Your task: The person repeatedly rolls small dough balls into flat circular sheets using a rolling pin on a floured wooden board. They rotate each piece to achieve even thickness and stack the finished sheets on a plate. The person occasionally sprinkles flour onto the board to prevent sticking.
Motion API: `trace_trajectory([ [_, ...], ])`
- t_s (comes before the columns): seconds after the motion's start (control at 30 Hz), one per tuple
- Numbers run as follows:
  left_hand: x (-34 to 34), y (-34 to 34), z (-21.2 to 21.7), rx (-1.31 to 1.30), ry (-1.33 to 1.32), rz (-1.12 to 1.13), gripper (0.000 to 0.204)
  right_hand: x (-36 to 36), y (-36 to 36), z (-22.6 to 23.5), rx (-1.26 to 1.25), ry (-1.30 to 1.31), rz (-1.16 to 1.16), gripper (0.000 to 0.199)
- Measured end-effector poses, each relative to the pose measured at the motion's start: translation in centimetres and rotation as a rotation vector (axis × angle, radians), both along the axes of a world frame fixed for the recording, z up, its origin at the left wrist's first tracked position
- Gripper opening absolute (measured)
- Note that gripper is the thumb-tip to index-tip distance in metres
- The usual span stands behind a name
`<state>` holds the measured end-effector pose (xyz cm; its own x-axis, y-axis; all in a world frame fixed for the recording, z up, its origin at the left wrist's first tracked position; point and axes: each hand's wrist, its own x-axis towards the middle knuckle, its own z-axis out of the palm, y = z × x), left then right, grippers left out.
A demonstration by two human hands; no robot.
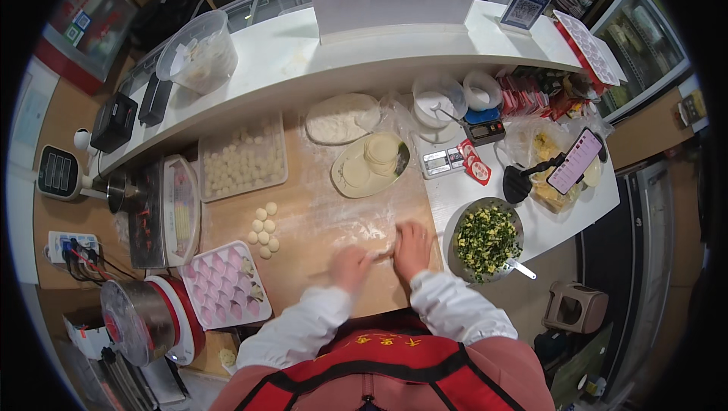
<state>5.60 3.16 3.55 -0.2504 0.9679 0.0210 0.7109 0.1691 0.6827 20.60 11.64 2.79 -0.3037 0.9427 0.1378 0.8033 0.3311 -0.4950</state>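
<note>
On the floured wooden board [318, 218], my left hand [351, 268] is smeared by motion, its fingers hard to make out. Close by on the right, my right hand [412, 250] rests low over the board with its fingers curled. A thin, stick-like thing [384, 255] shows in the gap between the hands, too small and blurred to name. Several small dough balls [264, 226] lie loose to the left. Beyond my hands, an oval plate [347, 183] bears a stack of round dough wrappers [381, 152]. A tray of dry flour [341, 119] stands behind it.
At the right is a metal bowl of chopped greens and egg [487, 240] with a white-handled spoon. A clear bin of dough balls [243, 157] and a pink moulded tray [224, 282] with some dumplings flank the left. A phone [574, 161] sits on a stand; a scale [444, 161] lies near.
</note>
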Motion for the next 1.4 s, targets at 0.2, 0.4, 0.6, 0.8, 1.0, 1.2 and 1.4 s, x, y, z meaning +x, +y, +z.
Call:
trace_trajectory([
  [0.2, -0.1, 0.1, 0.2, 0.151, 0.098, -0.031, 0.015, -0.6, 0.8, 0.4, 0.043, 0.030, -0.056, 0.032],
  [0.4, -0.3, -0.4, 0.3, 0.048, -0.091, 0.026, 0.017, -0.5, 0.4, 0.6, -0.066, -0.007, -0.033, 0.035],
  [0.6, -0.4, -0.7, 0.1, 0.147, 0.082, -0.013, 0.016, -1.1, 0.9, 0.1, -0.013, 0.063, -0.078, 0.033],
  [0.8, -0.7, -1.0, -0.3, 0.039, -0.063, 0.053, 0.019, -0.9, 0.1, 0.8, -0.050, 0.001, -0.022, 0.032],
  [1.0, -1.1, -0.7, -0.9, 0.158, 0.077, -0.006, 0.018, -1.5, 0.8, 0.8, 0.096, 0.099, -0.015, 0.029],
  [1.2, -1.7, -0.8, -0.7, -0.107, 0.031, 0.084, 0.012, -1.1, 0.5, -0.2, -0.055, -0.003, -0.038, 0.030],
  [1.4, -2.1, -0.3, -0.3, -0.036, 0.135, 0.046, 0.020, -2.0, 1.2, 0.3, 0.059, 0.067, -0.046, 0.030],
])
